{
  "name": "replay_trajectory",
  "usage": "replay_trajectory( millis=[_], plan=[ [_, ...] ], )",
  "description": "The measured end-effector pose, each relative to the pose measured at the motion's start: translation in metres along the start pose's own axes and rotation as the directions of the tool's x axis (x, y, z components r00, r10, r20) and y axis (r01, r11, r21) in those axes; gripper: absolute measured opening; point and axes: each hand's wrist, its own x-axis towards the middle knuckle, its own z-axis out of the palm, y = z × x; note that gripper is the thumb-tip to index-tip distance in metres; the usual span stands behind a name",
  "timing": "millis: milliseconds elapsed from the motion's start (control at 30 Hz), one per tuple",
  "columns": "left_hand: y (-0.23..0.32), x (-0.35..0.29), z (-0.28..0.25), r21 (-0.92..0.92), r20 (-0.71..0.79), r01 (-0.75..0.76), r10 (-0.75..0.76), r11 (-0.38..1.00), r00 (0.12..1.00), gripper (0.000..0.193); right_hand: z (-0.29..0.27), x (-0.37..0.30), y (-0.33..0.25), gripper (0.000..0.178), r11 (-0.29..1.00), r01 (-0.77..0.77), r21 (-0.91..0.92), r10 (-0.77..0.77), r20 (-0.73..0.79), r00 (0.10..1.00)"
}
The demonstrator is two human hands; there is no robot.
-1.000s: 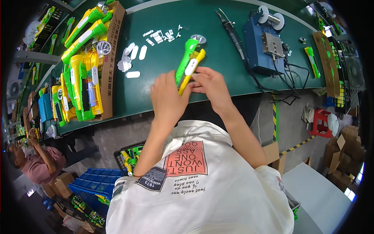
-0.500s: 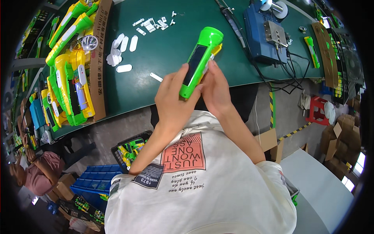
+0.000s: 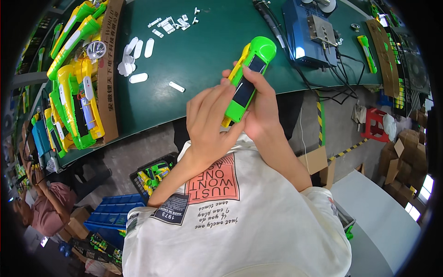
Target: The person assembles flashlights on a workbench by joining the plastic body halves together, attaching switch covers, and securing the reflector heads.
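Above the near edge of the green table, a green and yellow flashlight [image 3: 263, 50] with a dark panel on its side is held tilted, its wide head up and away from me. My left hand [image 3: 206, 121] is closed around its lower left side, fingers along the yellow part. My right hand [image 3: 264, 111] grips it from the right, the thumb lying across the dark panel. The right fingers are partly hidden behind the flashlight. A small white strip [image 3: 176, 87] lies on the table to the left of my hands.
White oval covers [image 3: 148, 48] and small white parts [image 3: 171, 25] lie on the table. At left stands a cardboard box [image 3: 110, 87] of flashlight housings. A blue machine [image 3: 295, 39] with cables and a soldering iron [image 3: 272, 23] are at right. Another person [image 3: 53, 207] works far left.
The flashlight has been rolled in my hands: its dark panel now faces right and its yellow part left. My right thumb has moved onto the panel, and the left fingers have shifted along the side.
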Motion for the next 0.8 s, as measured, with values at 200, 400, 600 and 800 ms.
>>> replay_trajectory(
  millis=[200,400,600,800],
  plan=[
    [0.0,-0.007,0.009,-0.072,-0.016,-0.017,0.016,0.997,1.0,0.061,0.006,-0.006,-0.011,0.032,0.972,0.05,-0.231,-0.059,-0.03,0.998],
    [0.0,-0.017,0.015,-0.191,-0.02,-0.023,0.02,0.981,1.0,0.062,0.001,-0.008,-0.021,0.042,0.94,0.048,-0.339,-0.047,0.012,0.999],
    [-0.004,-0.028,0.014,-0.192,-0.046,-0.094,0.086,0.977,0.995,0.06,-0.006,-0.009,-0.017,0.048,0.918,0.0,-0.396,0.001,0.003,1.0],
    [-0.043,-0.006,-0.034,0.102,0.075,-0.09,0.083,0.991,0.994,0.028,-0.013,-0.014,-0.021,0.064,0.917,0.05,-0.397,-0.034,0.046,0.998]
  ],
)
